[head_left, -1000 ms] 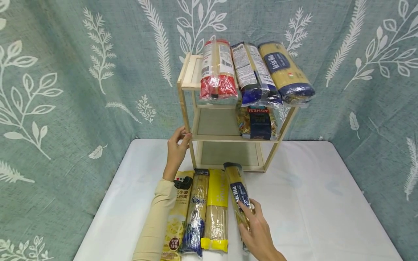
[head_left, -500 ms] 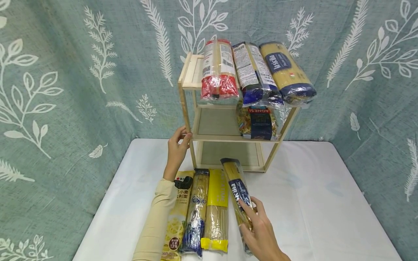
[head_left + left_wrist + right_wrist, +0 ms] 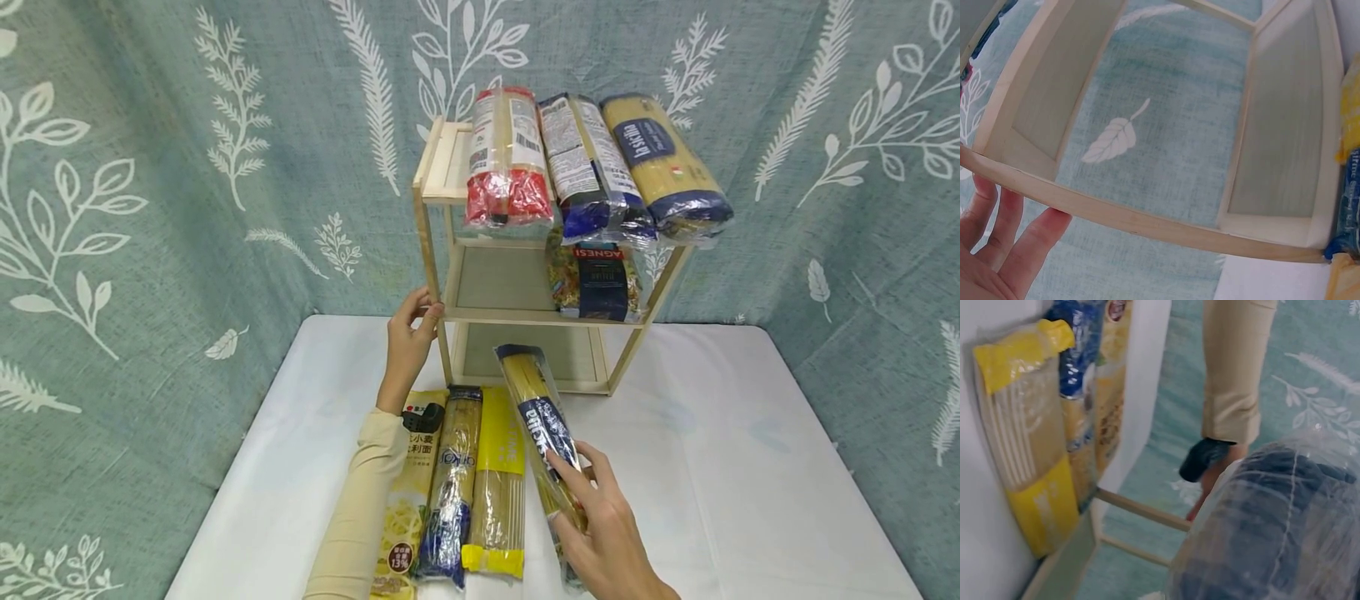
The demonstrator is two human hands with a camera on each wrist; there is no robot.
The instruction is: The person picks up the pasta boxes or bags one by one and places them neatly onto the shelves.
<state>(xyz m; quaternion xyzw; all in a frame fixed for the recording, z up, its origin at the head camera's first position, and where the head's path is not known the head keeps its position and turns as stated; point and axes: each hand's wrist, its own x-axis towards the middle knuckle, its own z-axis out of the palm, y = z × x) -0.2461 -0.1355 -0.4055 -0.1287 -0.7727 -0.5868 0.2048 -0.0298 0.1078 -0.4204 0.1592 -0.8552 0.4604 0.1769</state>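
Note:
My right hand (image 3: pixel 603 521) grips a long packet of spaghetti (image 3: pixel 543 425) with a dark blue label, fingers on its right side and thumb on its left. Its far end is raised and overlaps the bottom front of the wooden shelf rack (image 3: pixel 540 317). In the right wrist view the wrapped packet (image 3: pixel 1266 531) fills the lower right. My left hand (image 3: pixel 411 337) holds the rack's left front post at middle-shelf height. In the left wrist view, fingers (image 3: pixel 1035 244) lie against that post (image 3: pixel 1135 222), some tips hidden behind it.
Left of the held packet lie a yellow pasta packet (image 3: pixel 498 483), a blue-ended one (image 3: pixel 452 492) and a cream one (image 3: pixel 405 517). Atop the rack are a red-ended packet (image 3: pixel 508 158), a blue-white one (image 3: pixel 592 167) and another spaghetti packet (image 3: pixel 663 162). A pasta bag (image 3: pixel 596 279) stands on the middle shelf.
My right hand has tilted the spaghetti packet up, its far end moving forward and left toward the rack. My left hand stays at the post.

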